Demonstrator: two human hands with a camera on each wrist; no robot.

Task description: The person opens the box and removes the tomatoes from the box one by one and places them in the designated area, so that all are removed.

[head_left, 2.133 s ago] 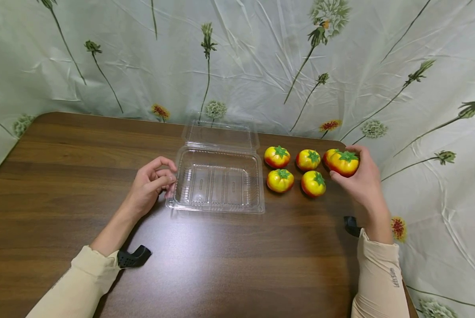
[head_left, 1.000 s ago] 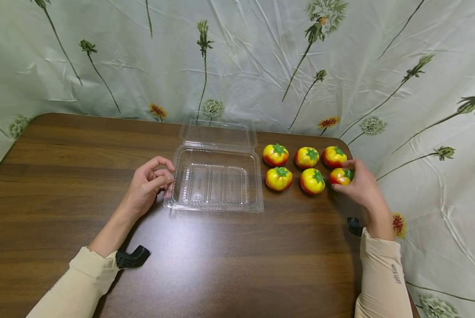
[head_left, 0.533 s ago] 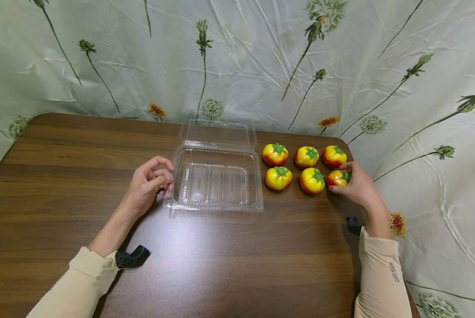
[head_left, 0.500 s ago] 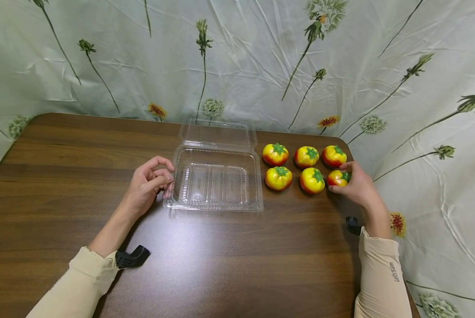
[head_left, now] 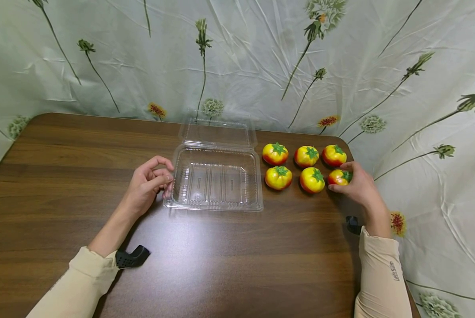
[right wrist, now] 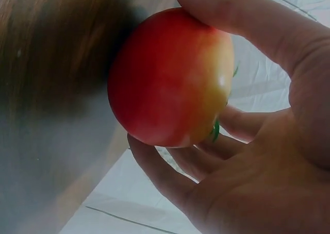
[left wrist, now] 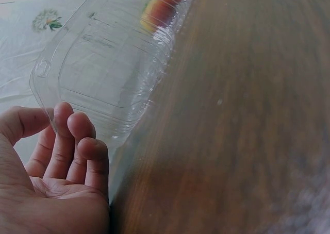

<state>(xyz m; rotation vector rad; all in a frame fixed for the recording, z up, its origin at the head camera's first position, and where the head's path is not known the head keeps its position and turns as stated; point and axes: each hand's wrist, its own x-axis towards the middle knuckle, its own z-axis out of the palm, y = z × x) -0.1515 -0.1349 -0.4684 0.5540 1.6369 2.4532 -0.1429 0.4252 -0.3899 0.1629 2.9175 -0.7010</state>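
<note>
My right hand (head_left: 358, 183) holds a yellow-and-red tomato (head_left: 338, 177) with green leaves on top, at the right end of the nearer row. The right wrist view has the tomato (right wrist: 167, 79) between thumb and curled fingers, its red underside close to the tabletop. Several similar tomatoes stand in two rows, among them one directly behind (head_left: 332, 155) and one to the left (head_left: 311, 181). A clear plastic clamshell container (head_left: 215, 206) lies with its lid raised at the back. At its left edge, my left hand (head_left: 143, 185) pinches the rim between thumb and fingers.
The brown wooden table (head_left: 229, 265) ends at a rounded corner just behind the right-hand tomatoes. A flower-printed cloth (head_left: 142, 66) hangs along the back and right sides. The container's raised lid (head_left: 219, 132) reaches the table's back edge.
My right hand has brought its tomato from the back right corner toward me, into the nearer row, then slightly left. The left hand and container stay put.
</note>
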